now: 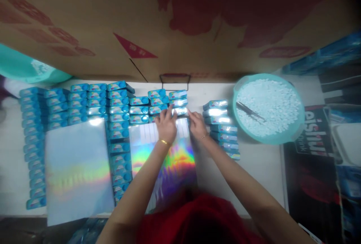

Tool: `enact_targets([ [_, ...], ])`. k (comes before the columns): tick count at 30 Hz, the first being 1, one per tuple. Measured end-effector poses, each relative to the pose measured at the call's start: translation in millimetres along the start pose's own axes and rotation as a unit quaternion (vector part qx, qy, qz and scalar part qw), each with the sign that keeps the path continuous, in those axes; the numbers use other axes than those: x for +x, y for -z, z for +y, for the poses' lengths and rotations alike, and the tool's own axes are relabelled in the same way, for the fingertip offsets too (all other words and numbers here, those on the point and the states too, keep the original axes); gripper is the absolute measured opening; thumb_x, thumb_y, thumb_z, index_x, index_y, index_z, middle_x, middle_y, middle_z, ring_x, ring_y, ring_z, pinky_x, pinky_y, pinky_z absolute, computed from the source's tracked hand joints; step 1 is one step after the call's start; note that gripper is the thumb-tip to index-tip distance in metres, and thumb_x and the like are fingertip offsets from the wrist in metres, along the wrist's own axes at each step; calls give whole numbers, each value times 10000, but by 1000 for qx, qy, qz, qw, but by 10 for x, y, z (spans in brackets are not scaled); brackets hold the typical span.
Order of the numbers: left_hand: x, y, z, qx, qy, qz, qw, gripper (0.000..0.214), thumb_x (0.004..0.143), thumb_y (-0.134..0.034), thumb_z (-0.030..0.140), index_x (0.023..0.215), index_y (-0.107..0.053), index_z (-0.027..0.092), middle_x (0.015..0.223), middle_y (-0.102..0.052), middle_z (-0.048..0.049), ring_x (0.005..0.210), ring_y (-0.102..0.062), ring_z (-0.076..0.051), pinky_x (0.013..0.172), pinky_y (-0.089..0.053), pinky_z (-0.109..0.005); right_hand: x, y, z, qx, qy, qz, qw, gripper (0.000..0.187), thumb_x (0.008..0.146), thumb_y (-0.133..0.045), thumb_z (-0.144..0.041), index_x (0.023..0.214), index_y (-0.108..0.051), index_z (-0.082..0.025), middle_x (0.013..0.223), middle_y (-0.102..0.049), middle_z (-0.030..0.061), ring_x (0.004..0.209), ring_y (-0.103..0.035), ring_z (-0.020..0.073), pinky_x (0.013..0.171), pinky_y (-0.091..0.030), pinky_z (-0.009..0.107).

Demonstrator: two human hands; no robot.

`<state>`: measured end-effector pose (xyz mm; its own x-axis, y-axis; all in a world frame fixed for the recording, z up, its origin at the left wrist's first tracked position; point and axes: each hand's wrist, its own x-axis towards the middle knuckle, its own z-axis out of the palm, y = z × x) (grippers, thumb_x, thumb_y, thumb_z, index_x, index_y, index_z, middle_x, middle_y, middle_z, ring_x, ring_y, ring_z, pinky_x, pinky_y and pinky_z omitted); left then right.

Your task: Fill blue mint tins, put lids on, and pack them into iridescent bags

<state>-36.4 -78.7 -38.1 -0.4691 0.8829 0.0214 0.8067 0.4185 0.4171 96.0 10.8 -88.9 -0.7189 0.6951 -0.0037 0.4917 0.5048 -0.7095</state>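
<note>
My left hand (167,126) rests over the top of a shiny rainbow-sheened sheet (163,172), its fingers spread and its fingertips at the left end of a small blue box (179,111). From the other side, my right hand (197,125) brings its index finger to the right end of that box, its other fingers curled in. Whether a sticker lies between those fingers is too small to tell. White rectangular patches show along the sheet's upper part. Two more blue boxes (178,94) stand just behind, with silvery patches on their ends.
Columns of blue boxes (120,126) fill the left, partly under a second shiny sheet (79,172). A shorter column (224,128) stands right. A green basin (296,133) holds white pieces and tweezers (251,111). A large cardboard box (197,54) walls off the back.
</note>
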Motion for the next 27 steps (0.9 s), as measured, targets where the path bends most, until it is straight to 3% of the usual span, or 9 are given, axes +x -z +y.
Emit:
enact_targets([
  [3, 0, 107, -118, -5, -31, -23, 999, 393, 870, -411, 135, 1176, -602, 289, 1435, -463, -81, 1245, -396, -326, 920, -304, -507, 45, 28, 114, -54, -15, -76, 996, 560, 765, -376, -11, 1239, -624, -180, 842, -561, 93, 846, -499, 244, 787, -422, 346],
  [4, -21, 191, -205, -9, -40, -24, 999, 412, 870, -397, 127, 1197, -592, 284, 1427, -469, -87, 1247, -404, -312, 925, -312, -491, 58, 56, 118, -57, -20, -72, 996, 555, 763, -376, -9, 1231, -627, -169, 849, -558, 97, 847, -501, 245, 788, -423, 346],
  [6, -114, 410, -456, -9, -43, -14, 999, 416, 881, -378, 139, 1226, -574, 264, 1381, -505, -101, 1231, -427, -286, 933, -324, -454, 66, 127, 28, -55, -26, -4, 998, 540, 803, -362, -34, 1289, -573, -143, 923, -553, 116, 899, -504, 253, 823, -420, 358],
  [9, -341, 731, -930, 33, -4, 3, 999, 340, 897, -420, 243, 1192, -588, 221, 1261, -569, -119, 1146, -473, -287, 918, -332, -429, 43, 167, -367, -51, -7, 108, 993, 500, 906, -311, -128, 1382, -462, -154, 1100, -524, 147, 1036, -476, 274, 905, -382, 396],
  [13, -554, 868, -1366, 94, 21, -20, 995, 313, 870, -509, 364, 1119, -603, 198, 1217, -568, -128, 1072, -481, -308, 877, -327, -422, 61, -129, -1076, -45, 92, 22, 995, 401, 962, -321, -236, 1296, -542, -218, 1157, -546, 125, 1052, -462, 274, 896, -348, 402],
  [15, -571, 851, -1414, 92, 13, -27, 995, 260, 881, -497, 365, 1042, -607, 192, 1183, -580, -123, 1054, -483, -298, 870, -316, -414, 106, -365, -1324, -61, 125, -28, 990, 368, 965, -362, -278, 1270, -556, -212, 1161, -569, 123, 1049, -453, 280, 879, -325, 411],
  [18, -550, 866, -1366, 63, 5, -32, 997, 175, 904, -456, 300, 922, -590, 189, 1058, -622, -102, 993, -508, -262, 852, -313, -396, 175, -614, -1490, -89, 131, -77, 984, 324, 971, -377, -320, 1159, -610, -197, 1089, -610, 125, 1012, -455, 280, 844, -297, 409],
  [22, -578, 986, -1330, 45, -25, -22, 998, 180, 916, -442, 268, 943, -608, 206, 970, -652, -85, 951, -536, -241, 856, -316, -401, 208, -672, -1528, -84, 121, -98, 984, 329, 984, -368, -347, 909, -655, -203, 933, -649, 92, 933, -487, 250, 805, -279, 382],
  [27, -696, 1049, -1415, 41, -74, 9, 996, 219, 893, -490, 230, 1033, -652, 276, 1151, -655, -94, 1090, -532, -259, 920, -308, -439, 251, -678, -1629, -40, 93, -107, 989, 251, 958, -451, -296, 822, -642, -208, 876, -678, 46, 886, -526, 212, 780, -276, 341],
])
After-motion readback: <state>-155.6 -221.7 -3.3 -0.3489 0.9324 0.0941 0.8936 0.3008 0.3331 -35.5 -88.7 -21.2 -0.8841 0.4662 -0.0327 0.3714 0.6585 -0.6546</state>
